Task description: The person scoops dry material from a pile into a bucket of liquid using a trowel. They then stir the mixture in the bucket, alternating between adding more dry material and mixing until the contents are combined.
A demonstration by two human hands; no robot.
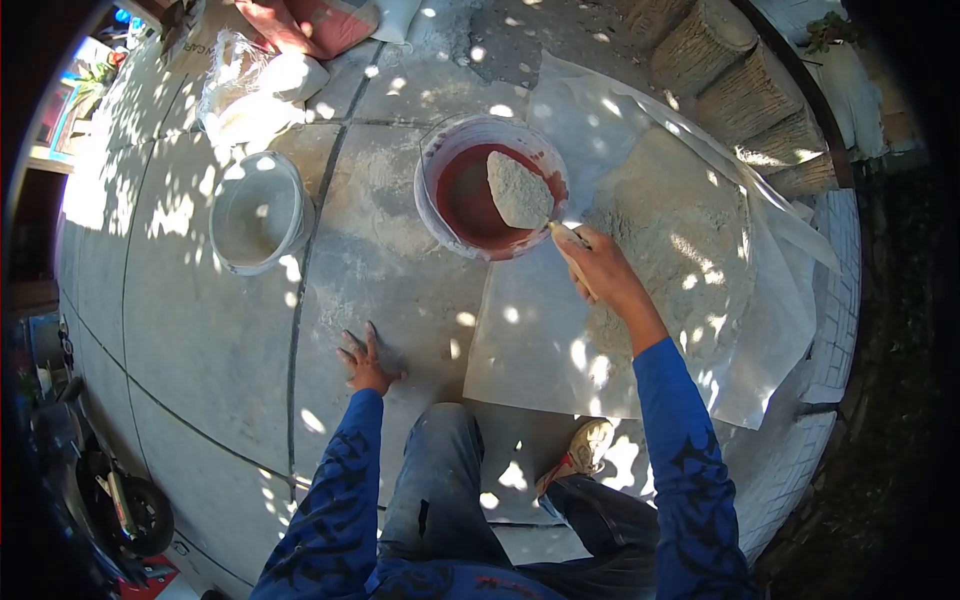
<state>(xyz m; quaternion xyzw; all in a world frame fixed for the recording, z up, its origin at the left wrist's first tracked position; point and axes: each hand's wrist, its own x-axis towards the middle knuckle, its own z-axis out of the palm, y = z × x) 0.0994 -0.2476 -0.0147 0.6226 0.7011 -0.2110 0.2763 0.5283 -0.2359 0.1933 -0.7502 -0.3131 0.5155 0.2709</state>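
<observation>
My right hand [603,266] grips the wooden handle of a trowel [574,262]. A heap of grey powdery mix [518,192] covers the trowel's blade, which is over the mouth of a bucket [429,200]. Inside the bucket the wall is coated reddish-brown, around a greyish-brown patch in the middle. Just right of the bucket, a pile of grey dry mix [670,240] is spread on a translucent plastic sheet [535,350]. My left hand [368,362] is held out over the concrete floor with its fingers spread and nothing in it.
A second, pale bucket [300,215] with greyish contents stands to the left. Sacks [310,30] and crumpled plastic lie at the back. Log-like blocks [740,90] line the back right. A small wheeled vehicle [125,500] is at the lower left. My shoe [585,450] is near the sheet's front edge.
</observation>
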